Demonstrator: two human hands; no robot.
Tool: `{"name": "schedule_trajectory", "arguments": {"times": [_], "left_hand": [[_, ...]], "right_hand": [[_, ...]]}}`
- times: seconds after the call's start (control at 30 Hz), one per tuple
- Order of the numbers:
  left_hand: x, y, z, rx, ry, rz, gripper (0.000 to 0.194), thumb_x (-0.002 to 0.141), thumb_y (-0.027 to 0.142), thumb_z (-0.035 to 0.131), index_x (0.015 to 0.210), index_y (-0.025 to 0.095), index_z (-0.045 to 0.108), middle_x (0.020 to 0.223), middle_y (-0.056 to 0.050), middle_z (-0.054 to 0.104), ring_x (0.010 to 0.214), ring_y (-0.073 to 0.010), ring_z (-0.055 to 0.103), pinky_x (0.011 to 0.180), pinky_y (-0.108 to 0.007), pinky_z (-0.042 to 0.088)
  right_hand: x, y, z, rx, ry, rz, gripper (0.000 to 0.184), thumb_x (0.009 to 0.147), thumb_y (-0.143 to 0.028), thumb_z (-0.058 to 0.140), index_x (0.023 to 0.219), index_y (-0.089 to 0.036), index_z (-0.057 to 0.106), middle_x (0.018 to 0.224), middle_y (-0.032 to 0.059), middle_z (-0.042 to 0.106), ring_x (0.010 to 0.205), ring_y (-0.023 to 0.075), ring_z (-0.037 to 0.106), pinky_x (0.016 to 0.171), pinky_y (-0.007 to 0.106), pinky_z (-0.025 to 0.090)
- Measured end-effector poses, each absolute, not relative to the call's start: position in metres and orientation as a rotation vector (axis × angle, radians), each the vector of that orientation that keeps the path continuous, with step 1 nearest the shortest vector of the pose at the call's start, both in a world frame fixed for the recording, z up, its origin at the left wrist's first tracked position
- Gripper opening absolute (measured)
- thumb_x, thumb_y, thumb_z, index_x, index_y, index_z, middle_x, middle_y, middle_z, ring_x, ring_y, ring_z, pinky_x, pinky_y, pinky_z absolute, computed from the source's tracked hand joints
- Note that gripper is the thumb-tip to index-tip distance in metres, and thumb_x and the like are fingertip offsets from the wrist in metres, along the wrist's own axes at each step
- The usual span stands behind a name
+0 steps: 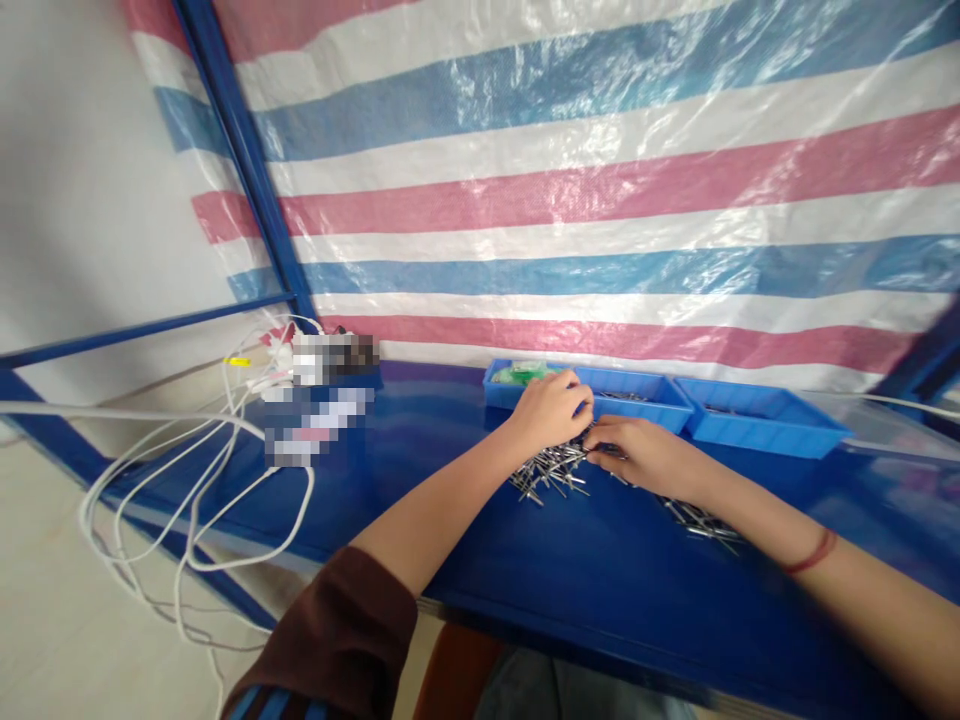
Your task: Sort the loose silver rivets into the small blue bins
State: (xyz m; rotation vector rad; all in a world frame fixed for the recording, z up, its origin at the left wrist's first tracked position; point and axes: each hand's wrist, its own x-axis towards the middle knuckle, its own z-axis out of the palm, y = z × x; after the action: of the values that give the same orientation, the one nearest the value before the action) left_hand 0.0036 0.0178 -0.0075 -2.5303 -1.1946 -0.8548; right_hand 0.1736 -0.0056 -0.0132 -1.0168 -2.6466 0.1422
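While left hand (553,408) and right hand (643,458) near slim silvery metal pins (551,472), both grips are unclear; pinch few. Tangling seems likely.

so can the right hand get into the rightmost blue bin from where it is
Probably yes: the right hand is among the thin metal pieces, and the rightmost blue bin stands beyond and to its right, open-topped, with nothing seen blocking the way.

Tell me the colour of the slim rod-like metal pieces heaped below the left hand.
The slim rod-like metal pieces are silvery grey, clearest in the head view.
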Motion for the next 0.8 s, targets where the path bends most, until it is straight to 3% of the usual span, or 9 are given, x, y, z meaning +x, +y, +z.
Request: {"name": "schedule_trajectory", "arguments": {"times": [0.17,0.3,0.43,0.57,0.8], "left_hand": [[0.009,0.010,-0.011,-2.542,-1.138,-0.958,0.020,0.085,0.021,0.044,0.090,0.017,0.063,0.092,-0.006,0.063,0.089,-0.0188,0.056,0.086,-0.035,0.044],[0.010,0.005,-0.018,-2.712,-1.101,-1.004,0.024,0.089,0.022,0.040,0.096,0.016,0.062,0.095,-0.006,0.066,0.090,-0.0173,0.058,0.086,-0.030,0.043],[0.010,-0.002,-0.019,-2.872,-1.176,-1.052,0.028,0.091,0.023,0.035,0.091,0.016,0.063,0.088,-0.004,0.067,0.083,-0.0154,0.060,0.076,-0.025,0.044],[0.014,-0.008,-0.019,-2.986,-1.275,-1.115,0.018,0.083,0.019,0.045,0.082,0.015,0.063,0.078,-0.001,0.066,0.071,-0.0131,0.059,0.068,-0.022,0.043],[0.024,-0.007,-0.031,-3.141,-1.392,-1.445,0.030,0.088,0.035,0.044,0.099,0.014,0.063,0.092,-0.005,0.070,0.085,-0.0168,0.064,0.076,-0.027,0.047]], "right_hand": [[0.176,-0.008,-0.012,-1.030,-2.541,0.173,0.019,0.082,-0.022,0.049,0.078,-0.019,0.068,0.084,0.0057,0.067,0.076,0.0186,0.062,0.069,0.029,0.045],[0.180,-0.014,-0.008,-1.114,-2.444,0.177,0.025,0.083,-0.027,0.045,0.076,-0.019,0.068,0.073,0.0035,0.067,0.065,0.0177,0.061,0.063,0.029,0.044],[0.183,-0.017,-0.004,-1.138,-2.225,0.331,0.026,0.083,-0.034,0.047,0.084,-0.019,0.068,0.077,0.0027,0.070,0.070,0.0180,0.063,0.065,0.028,0.046],[0.185,-0.018,-0.003,-1.097,-2.011,0.451,0.034,0.080,-0.048,0.051,0.077,-0.017,0.067,0.078,0.0053,0.070,0.073,0.0190,0.063,0.066,0.029,0.047],[0.182,-0.018,-0.002,-0.995,-1.849,0.597,0.045,0.073,-0.059,0.057,0.071,-0.016,0.066,0.067,0.0061,0.068,0.063,0.0184,0.061,0.063,0.032,0.049]]}}
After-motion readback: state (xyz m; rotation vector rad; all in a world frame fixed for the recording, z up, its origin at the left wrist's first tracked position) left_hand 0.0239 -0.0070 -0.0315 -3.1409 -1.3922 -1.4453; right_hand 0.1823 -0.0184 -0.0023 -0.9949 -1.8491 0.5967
